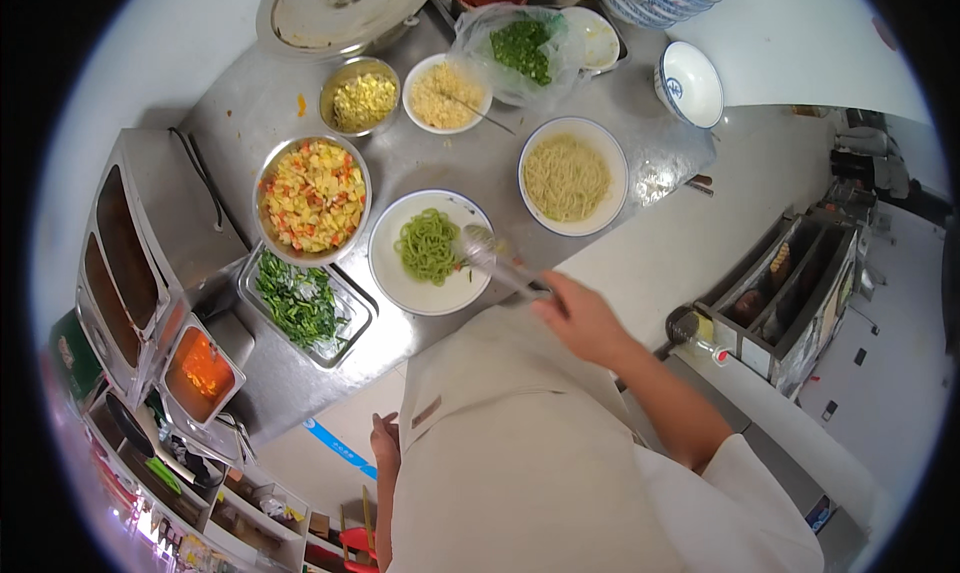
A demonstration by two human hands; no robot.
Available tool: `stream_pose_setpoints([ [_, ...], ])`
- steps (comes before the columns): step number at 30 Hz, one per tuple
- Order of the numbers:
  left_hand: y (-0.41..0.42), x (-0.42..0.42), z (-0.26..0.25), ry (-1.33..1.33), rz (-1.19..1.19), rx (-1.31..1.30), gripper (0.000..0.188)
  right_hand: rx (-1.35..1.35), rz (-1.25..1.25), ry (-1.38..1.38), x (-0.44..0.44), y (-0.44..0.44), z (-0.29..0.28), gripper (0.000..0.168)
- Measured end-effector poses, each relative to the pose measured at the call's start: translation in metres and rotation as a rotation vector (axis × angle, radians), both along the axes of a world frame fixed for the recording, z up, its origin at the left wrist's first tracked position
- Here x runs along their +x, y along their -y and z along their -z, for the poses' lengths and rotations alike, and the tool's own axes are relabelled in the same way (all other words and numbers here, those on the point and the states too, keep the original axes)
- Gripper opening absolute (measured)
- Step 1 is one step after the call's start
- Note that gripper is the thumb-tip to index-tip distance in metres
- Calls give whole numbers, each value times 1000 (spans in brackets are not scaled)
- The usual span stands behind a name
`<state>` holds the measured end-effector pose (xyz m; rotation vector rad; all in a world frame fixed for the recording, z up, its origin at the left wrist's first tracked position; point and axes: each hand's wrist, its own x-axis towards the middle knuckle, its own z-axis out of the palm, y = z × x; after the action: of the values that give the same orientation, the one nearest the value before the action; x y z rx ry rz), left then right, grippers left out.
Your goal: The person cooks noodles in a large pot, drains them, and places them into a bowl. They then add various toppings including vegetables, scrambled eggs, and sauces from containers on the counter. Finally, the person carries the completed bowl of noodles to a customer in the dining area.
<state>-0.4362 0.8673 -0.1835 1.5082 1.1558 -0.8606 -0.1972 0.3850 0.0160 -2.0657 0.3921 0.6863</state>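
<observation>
My right hand [581, 314] grips the dark handle of a metal utensil [491, 258], perhaps tongs or a ladle; motion blurs its head, which is over the right rim of a white bowl of green noodles [429, 247]. My left hand [385, 438] hangs beside the apron, below the counter's edge, with no object seen in it. Behind the utensil stands a bowl of pale noodles [568, 177]. A steel bowl of diced yellow and orange food [313, 200] is left of the green noodles, by a steel tray of chopped greens [300, 299].
Farther back are a steel bowl of yellow bits [364, 97], a bowl of minced food [448, 93] with a utensil in it, and a bag of chopped green herbs [521, 50]. An empty bowl [690, 84] stands back right. A tray of orange sauce [200, 373] is at left.
</observation>
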Motion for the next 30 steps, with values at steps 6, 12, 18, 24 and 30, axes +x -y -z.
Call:
stream_pose_setpoints([
  [6, -21, -20, 22, -30, 35, 50, 71, -302, 243, 83, -8, 102, 18, 34],
  [12, -11, 3, 10, -40, 55, 54, 69, -330, 250, 93, 12, 128, 43, 38],
  [18, -14, 5, 5, -36, -148, -2, 63, -357, 229, 84, 20, 131, 51, 39],
  [24, -21, -13, 13, -30, -69, 10, 64, -205, 407, 115, -2, 149, 40, 37],
  [30, -4, -2, 11, -22, 33, 37, 68, 36, 626, -18, 3, 146, 1, 30],
])
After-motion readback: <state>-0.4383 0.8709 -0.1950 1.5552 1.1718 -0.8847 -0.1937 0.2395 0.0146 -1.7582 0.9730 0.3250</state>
